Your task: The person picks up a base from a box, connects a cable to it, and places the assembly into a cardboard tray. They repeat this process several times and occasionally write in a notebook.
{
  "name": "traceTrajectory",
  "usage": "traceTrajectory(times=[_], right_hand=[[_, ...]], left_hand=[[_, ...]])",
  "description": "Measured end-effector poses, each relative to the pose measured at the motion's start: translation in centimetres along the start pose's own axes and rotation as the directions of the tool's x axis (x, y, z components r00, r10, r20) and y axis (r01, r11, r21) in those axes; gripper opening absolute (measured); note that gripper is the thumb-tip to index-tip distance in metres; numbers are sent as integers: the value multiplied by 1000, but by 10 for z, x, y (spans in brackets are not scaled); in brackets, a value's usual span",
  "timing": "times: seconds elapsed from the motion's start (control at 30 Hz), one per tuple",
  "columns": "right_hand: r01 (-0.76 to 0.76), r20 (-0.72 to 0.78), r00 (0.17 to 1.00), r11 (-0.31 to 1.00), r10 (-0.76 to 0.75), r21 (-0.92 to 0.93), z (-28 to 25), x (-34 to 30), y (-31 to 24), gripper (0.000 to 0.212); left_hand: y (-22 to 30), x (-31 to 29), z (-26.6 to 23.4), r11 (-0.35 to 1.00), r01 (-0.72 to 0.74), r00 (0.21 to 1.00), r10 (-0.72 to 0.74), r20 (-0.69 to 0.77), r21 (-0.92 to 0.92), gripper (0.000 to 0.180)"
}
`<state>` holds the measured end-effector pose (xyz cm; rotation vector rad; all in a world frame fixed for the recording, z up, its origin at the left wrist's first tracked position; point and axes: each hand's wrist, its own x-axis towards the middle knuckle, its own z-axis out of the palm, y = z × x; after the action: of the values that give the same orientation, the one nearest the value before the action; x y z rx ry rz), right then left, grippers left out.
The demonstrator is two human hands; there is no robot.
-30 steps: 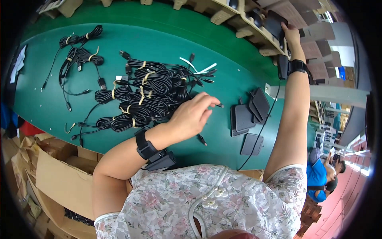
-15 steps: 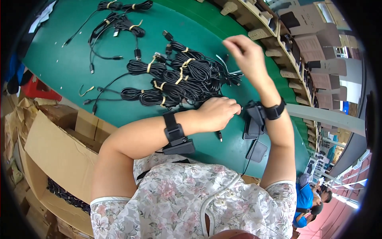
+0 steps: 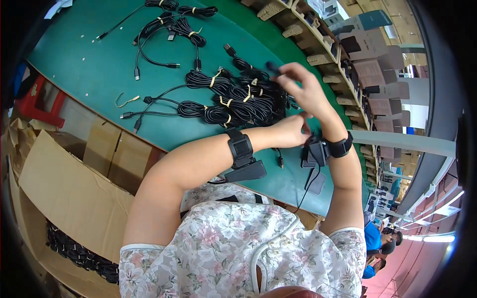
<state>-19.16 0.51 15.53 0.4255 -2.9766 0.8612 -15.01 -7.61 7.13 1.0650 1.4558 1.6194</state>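
Note:
Over the table, my right hand [image 3: 304, 93] has its thumb and fingers closed near a small black blurred piece [image 3: 272, 67] at the fingertips, whose kind I cannot make out. Just below it, my left hand [image 3: 290, 132] is turned with curled fingers; what they pinch, if anything, is hidden. To the left of both hands lies a heap of black cable bundles [image 3: 241, 97], coiled and tied with tan ties. From under my left hand a cable end with a metal plug [image 3: 280, 162] hangs down. Black straps with small boxes sit on both wrists.
More cable bundles [image 3: 166, 27] lie on the green table [image 3: 84, 69] at the far left. A loose tan tie [image 3: 128, 100] lies near the table's left part. Cardboard boxes [image 3: 74, 184] stand at left, one with black cables. Shelving [image 3: 343, 64] runs along the right; people are beyond it.
My right hand has come down toward the cable heap, and a black piece now shows at its fingertips. My left hand has moved right and closer to the right hand. The view has shifted.

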Motion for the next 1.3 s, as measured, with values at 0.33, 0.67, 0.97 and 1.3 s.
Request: traceTrajectory(times=[0.33, 0.67, 0.97, 1.3], right_hand=[[-194, 42, 890, 294, 455, 936, -58, -63, -10, 12], [-193, -94, 978, 976, 184, -103, -52, -85, 1, 21], [-464, -511, 849, 654, 136, -597, -162, -52, 183, 16], [-695, -561, 716, 492, 414, -524, -139, -3, 299, 24]], left_hand=[[4, 6, -33, 417, -163, 975, -71, -210, -894, 23], [28, -2, -11, 693, -94, 972, -91, -217, -714, 34], [2, 0, -16, 933, 116, 981, -162, -110, -341, 49], [6, -5, -12, 935, 213, 964, -248, -95, -285, 50]])
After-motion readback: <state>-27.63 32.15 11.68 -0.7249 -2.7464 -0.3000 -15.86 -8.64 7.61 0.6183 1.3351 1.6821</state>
